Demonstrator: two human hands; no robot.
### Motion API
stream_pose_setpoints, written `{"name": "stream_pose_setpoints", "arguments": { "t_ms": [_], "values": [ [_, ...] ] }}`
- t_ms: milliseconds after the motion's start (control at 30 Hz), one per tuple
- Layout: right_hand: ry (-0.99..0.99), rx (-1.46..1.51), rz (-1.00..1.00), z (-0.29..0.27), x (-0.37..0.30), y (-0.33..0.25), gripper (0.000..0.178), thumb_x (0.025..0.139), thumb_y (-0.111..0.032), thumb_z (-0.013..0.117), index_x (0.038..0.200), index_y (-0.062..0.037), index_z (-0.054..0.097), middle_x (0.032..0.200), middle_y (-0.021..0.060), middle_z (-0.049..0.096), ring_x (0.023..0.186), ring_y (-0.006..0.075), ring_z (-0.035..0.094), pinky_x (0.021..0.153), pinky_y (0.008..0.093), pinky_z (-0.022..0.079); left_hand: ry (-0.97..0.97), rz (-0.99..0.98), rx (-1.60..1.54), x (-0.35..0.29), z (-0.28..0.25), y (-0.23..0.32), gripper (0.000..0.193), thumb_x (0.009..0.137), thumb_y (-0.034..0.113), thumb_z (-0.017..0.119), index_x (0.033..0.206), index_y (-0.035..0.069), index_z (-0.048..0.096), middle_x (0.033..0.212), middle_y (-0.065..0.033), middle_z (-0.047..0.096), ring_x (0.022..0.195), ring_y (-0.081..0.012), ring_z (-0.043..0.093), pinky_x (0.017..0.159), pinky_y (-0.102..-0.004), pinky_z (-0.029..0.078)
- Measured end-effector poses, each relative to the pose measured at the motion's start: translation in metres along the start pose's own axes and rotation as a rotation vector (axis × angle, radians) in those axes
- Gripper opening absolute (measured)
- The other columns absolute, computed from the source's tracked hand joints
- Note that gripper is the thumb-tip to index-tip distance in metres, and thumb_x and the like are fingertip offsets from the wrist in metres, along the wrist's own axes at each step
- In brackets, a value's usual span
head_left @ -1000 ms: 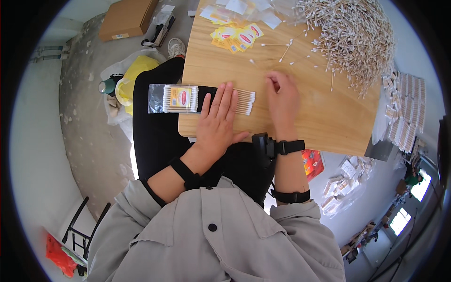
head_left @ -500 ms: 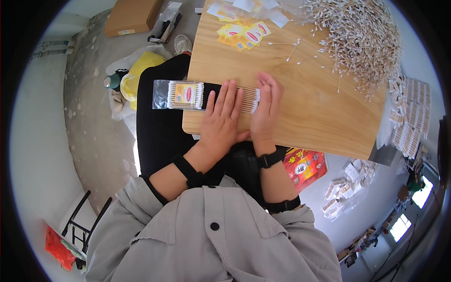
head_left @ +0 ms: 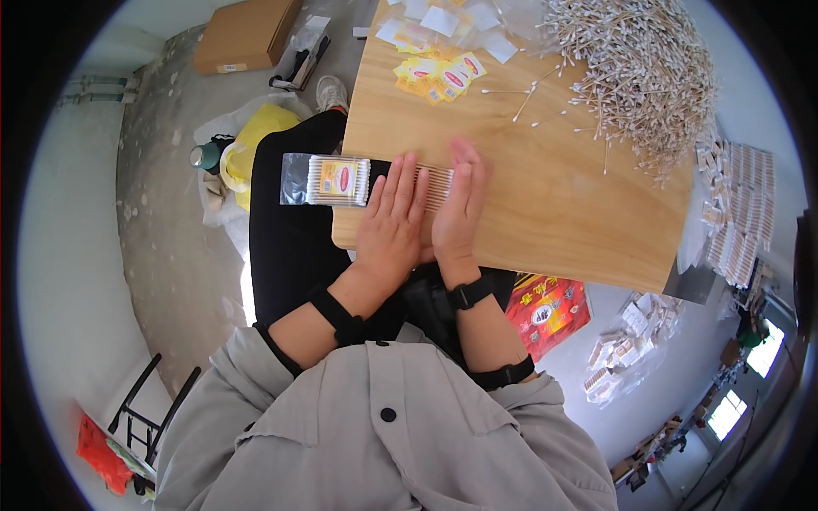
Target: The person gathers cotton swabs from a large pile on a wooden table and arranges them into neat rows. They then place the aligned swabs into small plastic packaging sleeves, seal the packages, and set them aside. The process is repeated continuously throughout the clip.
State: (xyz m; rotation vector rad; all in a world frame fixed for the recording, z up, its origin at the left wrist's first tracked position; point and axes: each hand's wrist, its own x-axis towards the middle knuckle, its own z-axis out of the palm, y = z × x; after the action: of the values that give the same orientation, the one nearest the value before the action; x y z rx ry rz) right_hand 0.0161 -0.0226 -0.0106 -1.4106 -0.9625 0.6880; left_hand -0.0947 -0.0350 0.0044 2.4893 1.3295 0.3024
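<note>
My left hand [head_left: 388,226] lies flat over a row of cotton swabs [head_left: 436,189] at the table's left edge, fingers stretched out. My right hand [head_left: 458,209] stands on its edge at the swabs' right end, fingers extended and slightly curved, their tips blurred. The palm hides the swab tips there. Left of my left hand, a clear plastic bag [head_left: 295,179] holds a flat layer of white-tipped swabs [head_left: 364,183] with a yellow and white label card [head_left: 337,178]. A black strip shows between this pack and my left fingers.
A big heap of loose swabs [head_left: 648,77] covers the far right of the wooden table [head_left: 545,204], with stray swabs beside it. Yellow label cards [head_left: 443,78] and small clear bags [head_left: 439,21] lie at the far left. Bundled swabs [head_left: 741,204] are stacked beyond the right edge.
My right hand has slid left, closer to my left hand, and now covers the swabs' right tips. My left hand stays flat on the row. The whole view has shifted slightly.
</note>
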Motion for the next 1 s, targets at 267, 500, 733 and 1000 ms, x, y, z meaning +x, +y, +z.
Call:
{"name": "stream_pose_setpoints", "arguments": {
  "t_ms": [267,500,733,1000],
  "values": [
    [0.178,-0.241,0.072,-0.011,0.003,-0.010,0.033,0.099,-0.011,0.043,0.129,0.0039,0.047,0.126,0.0192,0.047,0.119,0.0318,0.047,0.102,0.0408,0.040,-0.044,-0.043,0.028,-0.006,-0.003,-0.001,0.111,0.069,0.059,0.071,0.150,-0.004,0.027,0.159,-0.0226,0.020,0.149,-0.0334,0.018,0.120,-0.0448,0.016],
    [0.055,-0.919,-0.249,-0.012,0.020,0.002,0.046,0.084,0.003,0.052,0.129,0.0032,0.047,0.123,0.0195,0.047,0.122,0.0382,0.043,0.106,0.0496,0.034,-0.042,-0.028,-0.046,-0.008,-0.005,-0.003,0.111,0.070,0.059,0.072,0.149,-0.004,0.029,0.157,-0.0225,0.024,0.148,-0.0341,0.021,0.119,-0.0481,0.018],
    [0.004,-1.025,-0.349,0.003,0.018,0.014,0.042,0.087,0.000,0.053,0.129,0.0014,0.048,0.123,0.0162,0.047,0.126,0.0355,0.042,0.110,0.0522,0.030,-0.036,-0.094,0.011,-0.006,-0.015,-0.010,0.114,0.065,0.056,0.077,0.148,-0.006,0.029,0.158,-0.0197,0.024,0.149,-0.0319,0.019,0.119,-0.0522,0.014],
    [-0.023,-1.010,-0.342,0.004,0.020,0.011,0.039,0.091,-0.004,0.053,0.129,-0.0010,0.050,0.123,0.0151,0.048,0.126,0.0336,0.043,0.111,0.0534,0.030,0.003,-0.060,0.129,-0.003,-0.032,-0.031,0.091,0.078,0.040,0.074,0.148,-0.002,0.033,0.157,-0.0174,0.027,0.149,-0.0293,0.020,0.118,-0.0527,0.016]
  ]
}}
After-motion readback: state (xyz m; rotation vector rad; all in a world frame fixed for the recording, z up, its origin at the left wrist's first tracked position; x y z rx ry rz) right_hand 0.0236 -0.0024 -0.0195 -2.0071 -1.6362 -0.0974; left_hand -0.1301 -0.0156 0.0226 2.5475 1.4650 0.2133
